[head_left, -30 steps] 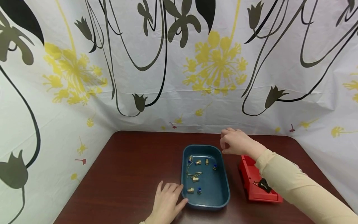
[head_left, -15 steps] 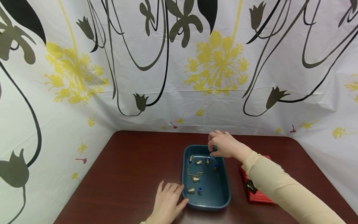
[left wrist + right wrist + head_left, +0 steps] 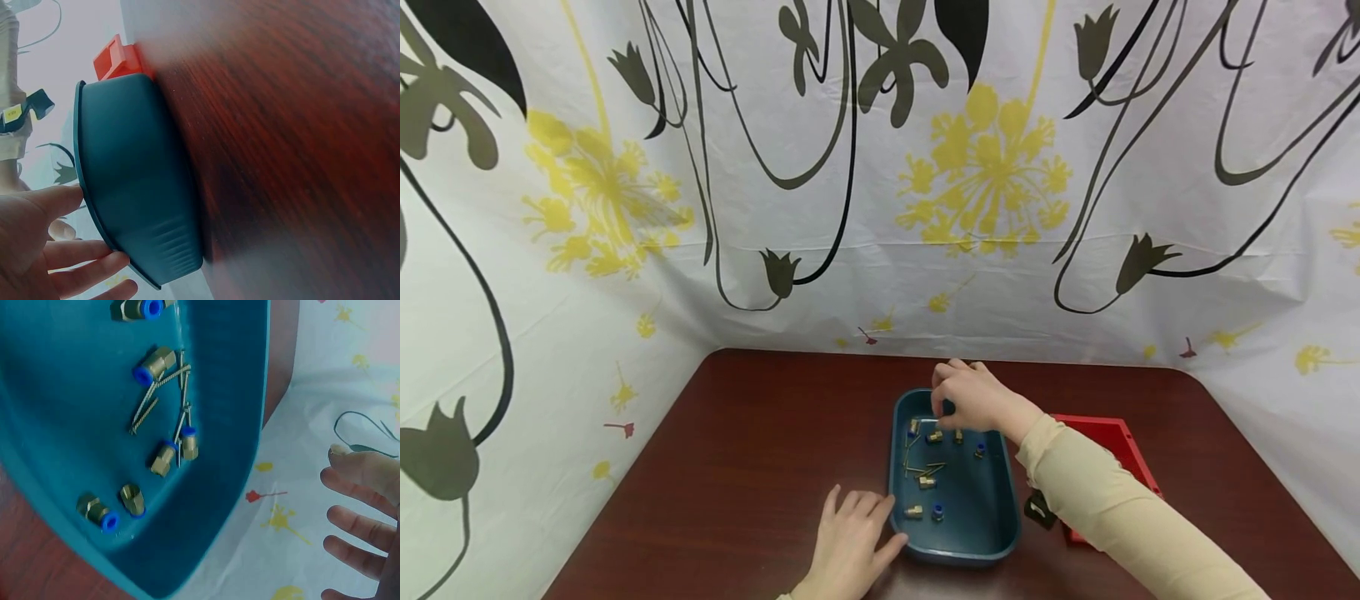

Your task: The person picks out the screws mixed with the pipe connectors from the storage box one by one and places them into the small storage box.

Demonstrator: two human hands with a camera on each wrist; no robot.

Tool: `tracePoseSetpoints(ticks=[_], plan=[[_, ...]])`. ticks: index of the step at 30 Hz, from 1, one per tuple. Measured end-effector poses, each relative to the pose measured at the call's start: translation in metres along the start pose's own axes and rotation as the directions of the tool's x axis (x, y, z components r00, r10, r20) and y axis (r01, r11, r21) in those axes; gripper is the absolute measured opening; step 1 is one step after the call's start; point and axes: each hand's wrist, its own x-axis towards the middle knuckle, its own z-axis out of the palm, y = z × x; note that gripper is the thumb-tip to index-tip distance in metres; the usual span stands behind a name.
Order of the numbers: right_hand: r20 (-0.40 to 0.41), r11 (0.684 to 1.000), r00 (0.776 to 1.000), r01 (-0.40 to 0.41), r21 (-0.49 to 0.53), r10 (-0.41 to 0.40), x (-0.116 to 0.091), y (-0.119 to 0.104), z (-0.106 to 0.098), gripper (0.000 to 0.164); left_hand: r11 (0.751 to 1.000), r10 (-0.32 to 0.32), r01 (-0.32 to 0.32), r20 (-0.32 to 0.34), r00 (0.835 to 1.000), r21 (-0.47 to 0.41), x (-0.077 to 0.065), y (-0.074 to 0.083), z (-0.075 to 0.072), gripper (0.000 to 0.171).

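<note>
Dark red-brown wood grain covers the tabletop [image 3: 715, 500], and nearest on it lies the left hand [image 3: 846, 542], its fingers extended and touching the near-left rim of one blue tray [image 3: 958, 552], resting there rather than clenched. The step in hand looks like a reach for the small parts, with the left hand steadying the tray; the next move would call for lowering the right fingertips and pinching a single piece cleanly without stirring its neighbours. Seven brass fittings [image 3: 913, 512] can be counted inside the tray, several showing blue collars: two side by side at the near end, one around the middle, and four spread across the far half. Next to the middle one lies a loose cluster of thin screws [image 3: 145, 416], at least five, though they overlap too much for a sure count. Over the far end hangs the right hand [image 3: 973, 398], fingers loosely bent and apparently holding nothing, since no piece shows at its tips in the right wrist view. To the tray's right stands one red container [image 3: 1105, 432], partly hidden by the right sleeve [image 3: 1097, 500]. Beyond the table's far edge hangs a white cloth [image 3: 865, 208] printed with flowers.
</note>
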Motion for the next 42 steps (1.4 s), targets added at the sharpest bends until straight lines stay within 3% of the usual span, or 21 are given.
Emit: tracePoseSetpoints(ticks=[12,26,42], plan=[[0.002,0.997,1.0,-0.016,0.073,0.016,0.011,-0.006,0.018,0.012,1.0,0.0,0.0,-0.005,1.0,0.0,0.0,0.0,0.0,0.041],[0.016,0.987,0.997,-0.074,0.14,0.072,0.021,-0.004,0.023,0.009,1.0,-0.006,0.006,0.005,1.0,-0.007,0.0,0.0,0.0,0.041],[0.088,0.968,0.993,-0.1,0.229,0.082,0.023,-0.006,0.043,0.011,1.0,-0.006,0.006,0.003,1.0,-0.009,0.0,0.001,0.0,0.041]])
